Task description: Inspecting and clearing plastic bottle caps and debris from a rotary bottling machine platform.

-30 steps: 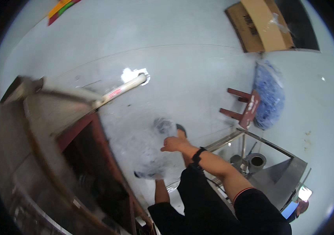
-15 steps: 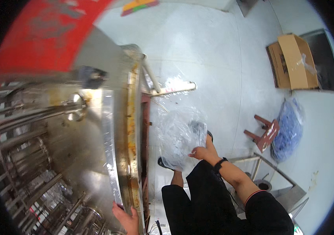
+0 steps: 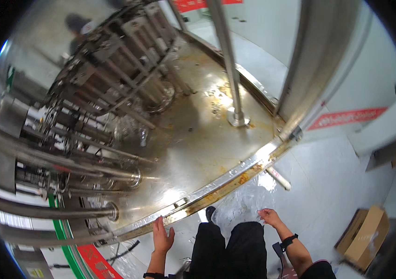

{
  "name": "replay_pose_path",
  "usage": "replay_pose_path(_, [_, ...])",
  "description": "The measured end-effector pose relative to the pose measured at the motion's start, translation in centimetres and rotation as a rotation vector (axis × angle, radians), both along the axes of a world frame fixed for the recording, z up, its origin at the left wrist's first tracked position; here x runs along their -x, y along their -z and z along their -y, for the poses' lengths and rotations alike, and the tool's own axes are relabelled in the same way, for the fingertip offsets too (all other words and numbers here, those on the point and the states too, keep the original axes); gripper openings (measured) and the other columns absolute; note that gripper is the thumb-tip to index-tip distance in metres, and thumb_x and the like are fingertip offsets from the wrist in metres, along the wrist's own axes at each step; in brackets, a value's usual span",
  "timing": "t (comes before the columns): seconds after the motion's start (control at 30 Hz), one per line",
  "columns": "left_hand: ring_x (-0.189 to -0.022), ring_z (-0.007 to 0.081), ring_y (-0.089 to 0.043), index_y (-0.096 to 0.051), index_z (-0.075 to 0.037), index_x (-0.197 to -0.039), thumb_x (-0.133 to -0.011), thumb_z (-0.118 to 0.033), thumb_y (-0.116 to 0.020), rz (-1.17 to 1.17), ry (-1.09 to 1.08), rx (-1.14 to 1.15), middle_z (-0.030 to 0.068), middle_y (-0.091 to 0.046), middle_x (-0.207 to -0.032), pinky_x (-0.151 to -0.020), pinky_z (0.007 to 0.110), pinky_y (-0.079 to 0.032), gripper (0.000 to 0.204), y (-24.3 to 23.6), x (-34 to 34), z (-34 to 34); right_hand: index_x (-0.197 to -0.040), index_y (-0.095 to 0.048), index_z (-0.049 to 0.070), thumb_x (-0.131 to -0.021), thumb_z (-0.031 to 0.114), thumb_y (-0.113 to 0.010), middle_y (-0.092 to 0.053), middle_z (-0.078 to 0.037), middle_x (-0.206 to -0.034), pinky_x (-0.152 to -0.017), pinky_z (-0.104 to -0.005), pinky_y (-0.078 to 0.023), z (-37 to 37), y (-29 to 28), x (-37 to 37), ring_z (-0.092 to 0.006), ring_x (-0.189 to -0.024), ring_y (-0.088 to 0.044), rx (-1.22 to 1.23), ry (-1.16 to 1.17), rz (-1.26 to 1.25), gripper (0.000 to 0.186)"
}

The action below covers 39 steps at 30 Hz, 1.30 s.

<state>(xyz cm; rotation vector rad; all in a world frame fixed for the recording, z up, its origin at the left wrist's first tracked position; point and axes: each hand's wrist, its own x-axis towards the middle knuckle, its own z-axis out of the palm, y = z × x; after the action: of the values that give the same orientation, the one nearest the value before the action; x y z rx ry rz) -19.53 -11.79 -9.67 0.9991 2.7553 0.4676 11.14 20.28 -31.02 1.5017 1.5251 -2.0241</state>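
Note:
My left hand (image 3: 163, 235) is at the near edge of a steel machine bed (image 3: 179, 158). Its fingers are stretched out, with the tips at the metal rim (image 3: 212, 188), and nothing shows in its grasp. On the right, my right hand (image 3: 269, 217) pinches the edge of a large clear plastic bag (image 3: 242, 204). The bag hangs in front of my knees, below the rim, and its lower part is hidden behind my legs. A small clear plastic piece (image 3: 143, 137) lies on the bed among the machine parts.
Steel posts (image 3: 228, 60) rise from the rust-stained bed. A rack of metal arms (image 3: 119, 60) fills the far left. On the floor at lower right stands an open cardboard box (image 3: 365, 237). A pale pipe-like leg (image 3: 279, 178) sticks out beneath the rim.
My view has turned left toward the machine, bringing its bed and posts into the middle. My right hand keeps hold of the bag; my left stays by the rim.

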Motion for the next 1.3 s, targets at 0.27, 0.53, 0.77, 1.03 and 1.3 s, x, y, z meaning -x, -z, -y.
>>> replay_pose_path(0.27, [-0.11, 0.0424, -0.046, -0.04, 0.005, -0.126, -0.077, -0.011, -0.062, -0.018, -0.284, -0.02, 0.0268, -0.046, -0.12, -0.094, 0.045, -0.04, 0.055, 1.2, 3.7, 11.0, -0.076, -0.064, 0.003, -0.084, 0.028, -0.066, -0.063, -0.002, -0.07, -0.053, -0.0239, -0.044, -0.7, -11.9, 12.8, -0.0072, -0.061, -0.055, -0.395, -0.211, -0.318, 0.026])
replay_pose_path(0.53, [-0.095, 0.0379, -0.054, -0.048, 0.002, -0.12, -0.082, -0.009, -0.056, -0.142, -0.543, -0.231, 0.021, -0.057, -0.102, -0.083, 0.045, -0.043, 0.04, 5.6, 16.5, 17.2, -0.089, -0.065, 0.004, -0.083, 0.015, -0.067, -0.062, -0.004, -0.082, -0.061, -0.0229, -0.047, 10.3, -16.3, 31.0, -0.0088, -0.069, -0.058, -0.516, -0.636, -0.509, 0.012])
replay_pose_path(0.77, [-0.083, 0.0328, -0.061, -0.057, -0.005, -0.111, -0.084, -0.019, -0.055, 0.081, -0.896, -0.134, 0.0142, -0.064, -0.092, -0.076, 0.043, -0.047, 0.031, 9.3, 21.2, 19.1, -0.107, -0.061, 0.006, -0.082, 0.021, -0.065, -0.061, -0.016, -0.1, -0.08, -0.0354, -0.049, 21.1, -15.2, 44.7, -0.0271, -0.093, -0.061, -0.442, -1.163, -0.532, 0.029])
replay_pose_path(1.03, [-0.068, 0.0341, -0.061, -0.059, -0.009, -0.082, -0.079, -0.022, -0.057, 0.035, -0.922, -0.172, 0.0143, -0.062, -0.073, -0.062, 0.045, -0.049, 0.013, 7.9, 22.0, 18.6, -0.111, -0.059, 0.007, -0.086, 0.013, -0.058, -0.06, -0.009, -0.105, -0.076, -0.0302, -0.05, 33.9, -12.9, 58.1, -0.0195, -0.093, -0.061, -0.342, -1.354, -0.723, 0.025])
replay_pose_path(1.3, [-0.065, 0.032, -0.062, -0.06, -0.01, -0.083, -0.079, -0.024, -0.057, 0.045, -0.986, -0.132, 0.0129, -0.063, -0.072, -0.059, 0.046, -0.05, 0.015, 8.3, 19.9, 20.1, -0.11, -0.058, 0.007, -0.087, 0.013, -0.056, -0.062, -0.007, -0.099, -0.077, -0.0294, -0.048, 57.1, -2.5, 80.7, -0.0162, -0.094, -0.058, -0.515, -0.712, -0.717, 0.023])
